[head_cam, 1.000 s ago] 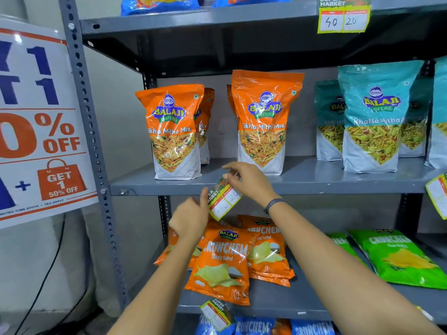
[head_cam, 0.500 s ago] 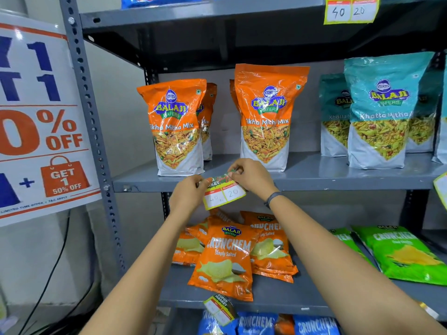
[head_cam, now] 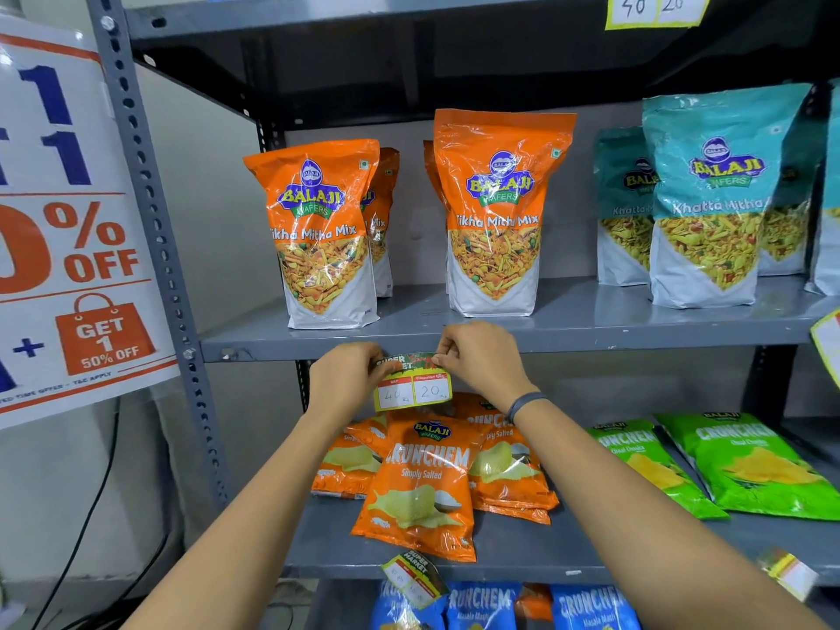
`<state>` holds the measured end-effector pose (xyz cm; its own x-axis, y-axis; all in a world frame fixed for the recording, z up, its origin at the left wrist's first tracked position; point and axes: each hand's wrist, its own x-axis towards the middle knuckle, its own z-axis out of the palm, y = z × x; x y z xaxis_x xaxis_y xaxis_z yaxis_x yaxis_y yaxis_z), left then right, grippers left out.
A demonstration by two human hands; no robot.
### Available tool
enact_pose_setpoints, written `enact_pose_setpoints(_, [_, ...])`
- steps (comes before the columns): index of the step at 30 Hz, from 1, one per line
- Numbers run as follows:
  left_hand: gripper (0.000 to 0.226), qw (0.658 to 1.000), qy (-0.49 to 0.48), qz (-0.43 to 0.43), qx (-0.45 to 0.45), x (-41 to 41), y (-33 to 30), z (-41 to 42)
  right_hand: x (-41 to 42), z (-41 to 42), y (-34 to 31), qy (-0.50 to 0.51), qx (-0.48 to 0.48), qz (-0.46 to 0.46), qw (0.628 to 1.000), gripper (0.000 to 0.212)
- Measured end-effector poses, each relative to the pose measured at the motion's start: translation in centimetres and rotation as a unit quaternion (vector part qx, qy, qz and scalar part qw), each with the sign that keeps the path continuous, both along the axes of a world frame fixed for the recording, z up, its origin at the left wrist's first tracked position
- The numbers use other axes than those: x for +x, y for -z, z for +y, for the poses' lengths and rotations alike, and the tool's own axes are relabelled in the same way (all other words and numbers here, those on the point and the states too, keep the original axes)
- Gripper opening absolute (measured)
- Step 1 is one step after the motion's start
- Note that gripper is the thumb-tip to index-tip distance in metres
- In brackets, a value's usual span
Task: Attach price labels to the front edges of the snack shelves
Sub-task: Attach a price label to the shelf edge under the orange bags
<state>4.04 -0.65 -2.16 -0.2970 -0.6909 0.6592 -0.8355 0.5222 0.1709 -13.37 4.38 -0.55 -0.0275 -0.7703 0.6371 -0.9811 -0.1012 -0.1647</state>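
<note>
A yellow price label [head_cam: 412, 388] marked 40 and 20 hangs level against the front edge of the middle grey shelf [head_cam: 636, 344]. My left hand [head_cam: 347, 379] pinches its upper left corner and my right hand [head_cam: 482, 356] pinches its upper right corner, both pressing the green top strip to the shelf edge. The label sits below two orange Tikha Mitha Mix bags [head_cam: 325, 234].
Teal Khatta Mitha bags [head_cam: 713, 197] stand right on the same shelf. Orange Crunchem packs [head_cam: 422, 484] and green packs [head_cam: 745, 466] lie on the lower shelf, which bears another label [head_cam: 411, 572]. Another price tag [head_cam: 654, 9] hangs on the top shelf. A sale poster [head_cam: 68, 229] hangs left.
Both hands raised the label from a tilt below the shelf and turned it level, bringing its top strip onto the middle shelf's front edge.
</note>
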Motion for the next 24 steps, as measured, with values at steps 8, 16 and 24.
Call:
enact_pose_setpoints(8, [0.034,0.999,-0.012,0.039,-0.001,-0.3,-1.3,-0.3,-0.2,-0.1,-0.1,-0.027,-0.036,-0.13,0.991,0.013])
enact_pose_setpoints(16, [0.057,0.994,-0.1,0.038,0.004,-2.0,-1.9,-0.3,0.1,-0.4,0.0,0.0,-0.061,-0.133,0.989,0.009])
enact_pose_setpoints(24, [0.053,0.985,-0.149,0.028,-0.08,-4.6,-2.9,2.0,-3.5,2.2,0.9,-0.056,-0.12,-0.183,0.974,0.01])
